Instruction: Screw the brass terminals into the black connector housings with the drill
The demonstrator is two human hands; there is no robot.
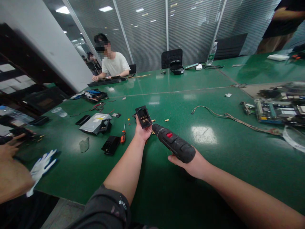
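My left hand (142, 131) is closed on a small black square part (143, 116) with brass contacts, held tilted above the green table (214, 165). A black electric screwdriver (173, 143) with a red switch is gripped in my right hand (193, 163), and its tip touches the part's lower right edge. Small brass pieces (166, 120) lie on the table just beyond the part.
An orange-handled screwdriver (123, 135), a black bracket (111, 145) and a grey drive unit (95, 122) lie to the left. A cable (228, 117) leads to circuit boards (274, 111) at the right. A white glove (41, 165) and another person's hand (9, 149) are at far left. A seated person (111, 63) is across the table.
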